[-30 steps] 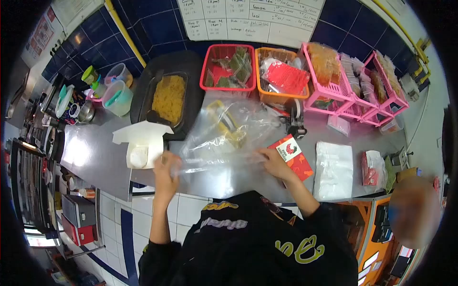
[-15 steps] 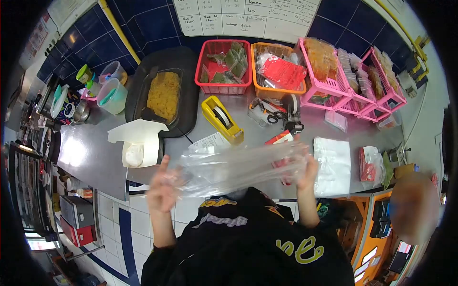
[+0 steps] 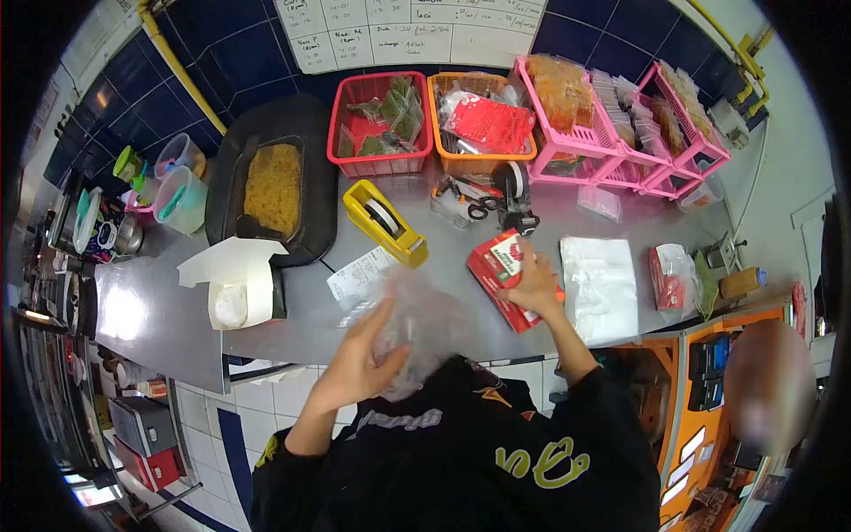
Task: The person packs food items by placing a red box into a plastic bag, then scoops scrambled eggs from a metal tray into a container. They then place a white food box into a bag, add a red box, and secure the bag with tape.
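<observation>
A crumpled clear plastic bag (image 3: 424,324) hangs open in front of my chest, with my left hand (image 3: 359,355) holding it from the side. My right hand (image 3: 538,288) reaches over a red printed box (image 3: 496,270), thumb and fingers gripping it across its top. The box lies tilted on the steel counter, just left of a stack of white plastic bags (image 3: 601,288). A paper receipt (image 3: 362,273) and a yellow tape dispenser (image 3: 386,223) lie beyond my left hand.
An open white carton (image 3: 244,288) holding a round white item stands at left, before a black tray of yellow rice (image 3: 273,191). Red (image 3: 379,164) and orange (image 3: 483,163) baskets and pink racks (image 3: 567,146) line the wall. Another red pack (image 3: 669,279) lies at right.
The bag was stretched wide between both hands; now it is bunched at my left hand. My right hand has let it go and taken hold of the red box. The view has shifted slightly.
</observation>
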Tool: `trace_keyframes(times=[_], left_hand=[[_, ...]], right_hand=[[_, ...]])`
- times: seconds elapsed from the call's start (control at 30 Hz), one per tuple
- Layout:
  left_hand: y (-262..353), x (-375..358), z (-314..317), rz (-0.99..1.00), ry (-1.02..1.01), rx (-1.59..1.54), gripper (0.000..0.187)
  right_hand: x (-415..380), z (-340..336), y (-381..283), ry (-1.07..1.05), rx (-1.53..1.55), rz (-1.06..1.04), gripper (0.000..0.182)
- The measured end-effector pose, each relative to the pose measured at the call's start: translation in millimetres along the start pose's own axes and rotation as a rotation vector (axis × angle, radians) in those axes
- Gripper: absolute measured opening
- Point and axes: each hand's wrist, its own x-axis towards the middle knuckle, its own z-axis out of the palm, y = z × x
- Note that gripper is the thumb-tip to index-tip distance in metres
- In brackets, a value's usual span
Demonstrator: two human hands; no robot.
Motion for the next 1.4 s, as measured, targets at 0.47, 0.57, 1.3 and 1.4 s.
trace_keyframes(times=[0.47, 0.57, 1.3, 1.4], left_hand=[[-61.4, 30.8, 57.3, -0.759, -0.507, -0.735, 0.071], [-72.2, 15.8, 38.3, -0.407, -0.371, -0.686, 0.067], [-85.2, 8.1, 23.0, -0.314, -0.369, 0.061, 0.093], [-74.9, 20.2, 15.9, -0.514, -0.499, -0.03, 0.094]], right_hand=[[-72.1, -61.9, -93.2, 0.251, 0.676, -0.913, 0.096], [-48.4, 46.0, -92.9, 0.222, 0.925, -1.062, 0.098], [-32.2, 43.8, -75.9, -0.285, -0.249, -0.93, 0.104], [-35.9, 39.6, -75.2, -0.268, -0.236, -0.893, 0.103]])
